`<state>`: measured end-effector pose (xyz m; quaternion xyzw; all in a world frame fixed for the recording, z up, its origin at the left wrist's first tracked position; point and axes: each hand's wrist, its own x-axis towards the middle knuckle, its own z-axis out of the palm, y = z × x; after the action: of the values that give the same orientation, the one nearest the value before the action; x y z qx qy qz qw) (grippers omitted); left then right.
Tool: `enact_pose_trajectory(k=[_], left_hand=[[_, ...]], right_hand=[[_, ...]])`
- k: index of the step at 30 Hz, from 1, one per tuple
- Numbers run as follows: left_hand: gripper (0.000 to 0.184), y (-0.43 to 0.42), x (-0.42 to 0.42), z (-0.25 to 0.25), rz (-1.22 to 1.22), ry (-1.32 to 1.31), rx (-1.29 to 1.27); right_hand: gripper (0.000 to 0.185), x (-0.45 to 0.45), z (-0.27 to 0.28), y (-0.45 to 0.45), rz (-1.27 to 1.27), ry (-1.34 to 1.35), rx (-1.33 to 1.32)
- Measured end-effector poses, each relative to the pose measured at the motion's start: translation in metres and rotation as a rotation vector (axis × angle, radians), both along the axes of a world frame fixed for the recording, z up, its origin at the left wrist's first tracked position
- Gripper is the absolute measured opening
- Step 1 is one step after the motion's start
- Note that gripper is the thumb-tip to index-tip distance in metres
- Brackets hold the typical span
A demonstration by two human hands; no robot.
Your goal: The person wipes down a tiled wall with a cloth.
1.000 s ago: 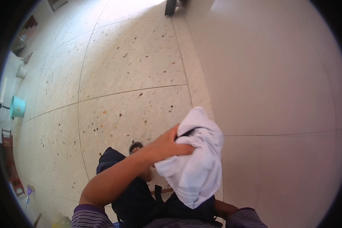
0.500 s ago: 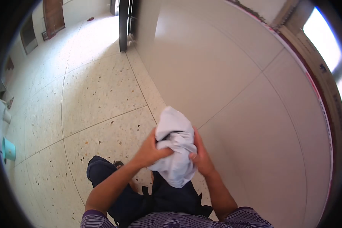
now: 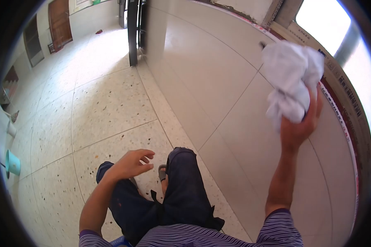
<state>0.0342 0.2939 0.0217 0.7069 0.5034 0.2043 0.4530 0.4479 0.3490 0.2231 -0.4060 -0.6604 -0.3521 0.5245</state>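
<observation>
A bunched white cloth (image 3: 290, 70) is gripped in my right hand (image 3: 301, 123), raised at the upper right in front of the tiled wall (image 3: 218, 86). The cloth hangs in loose folds near the wall's upper edge; whether it touches the wall I cannot tell. My left hand (image 3: 134, 164) hovers over my left knee with nothing in it, its fingers apart and slightly curled.
Cardboard (image 3: 338, 70) covers the window ledge above red-and-white tape (image 3: 338, 109). A dark door frame (image 3: 132, 33) stands ahead where wall meets speckled floor (image 3: 111, 103). A turquoise bucket (image 3: 13, 162) sits at the far left, and a wooden door (image 3: 59, 22) is further back.
My left hand has let go of the cloth and drawn back left. My right hand has carried it up and right, from in front of my lap to the wall's upper part.
</observation>
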Motion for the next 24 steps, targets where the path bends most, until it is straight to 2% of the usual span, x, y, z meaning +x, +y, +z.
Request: enact_pose_trajectory(k=[1, 2, 4, 5, 7, 8, 10, 11, 13, 14, 15, 17, 19, 21, 23, 24], left_hand=[[0.047, 0.005, -0.008, -0.009, 0.010, -0.003, 0.002], [0.046, 0.012, -0.015, -0.021, 0.012, 0.072, 0.059], [0.040, 0.021, -0.026, -0.043, 0.037, 0.156, 0.186], [0.040, 0.024, -0.031, -0.058, 0.050, 0.154, 0.188], [0.035, 0.022, -0.043, -0.083, 0.154, 0.294, 0.391], [0.035, 0.015, -0.049, -0.087, 0.166, 0.292, 0.384], [0.033, -0.001, -0.060, -0.092, 0.287, 0.448, 0.475], [0.033, -0.011, -0.070, -0.098, 0.291, 0.439, 0.471], [0.031, -0.026, -0.090, -0.106, 0.444, 0.433, 0.300], [0.031, -0.027, -0.091, -0.100, 0.456, 0.414, 0.302], [0.030, -0.031, -0.093, -0.093, 0.482, 0.303, 0.242], [0.030, -0.032, -0.099, -0.094, 0.519, 0.177, 0.184], [0.034, -0.035, -0.108, -0.103, 0.422, 0.415, 0.121], [0.035, -0.035, -0.108, -0.105, 0.357, 0.454, 0.083], [0.036, -0.026, -0.109, -0.106, 0.286, 0.498, 0.051], [0.036, -0.017, -0.109, -0.109, 0.163, 0.430, 0.008]], right_hand=[[0.057, -0.001, 0.019, 0.017, -0.112, -0.167, 0.148], [0.057, -0.003, 0.029, 0.037, -0.099, -0.169, 0.153], [0.047, -0.007, 0.031, 0.069, -0.323, -0.331, -0.005], [0.047, -0.007, 0.021, 0.078, -0.311, -0.334, 0.000], [0.042, -0.013, -0.010, 0.108, -0.290, -0.535, -0.174], [0.041, -0.017, -0.030, 0.117, -0.268, -0.573, -0.211], [0.037, -0.020, -0.075, 0.121, -0.236, -0.624, -0.302], [0.036, -0.021, -0.097, 0.119, -0.222, -0.641, -0.346], [0.044, -0.013, -0.139, 0.108, -0.207, -0.704, -0.549], [0.045, -0.006, -0.155, 0.101, -0.183, -0.751, -0.577], [0.047, 0.001, -0.163, 0.092, -0.158, -0.800, -0.609], [0.046, 0.006, -0.152, 0.078, -0.199, -0.833, -0.611], [0.049, 0.008, -0.126, 0.076, -0.278, -0.821, -0.575], [0.054, 0.007, -0.082, 0.085, -0.347, -0.760, -0.446], [0.048, -0.011, -0.029, 0.094, -0.411, -0.720, -0.305], [0.046, -0.019, -0.010, 0.103, -0.417, -0.685, -0.247]])
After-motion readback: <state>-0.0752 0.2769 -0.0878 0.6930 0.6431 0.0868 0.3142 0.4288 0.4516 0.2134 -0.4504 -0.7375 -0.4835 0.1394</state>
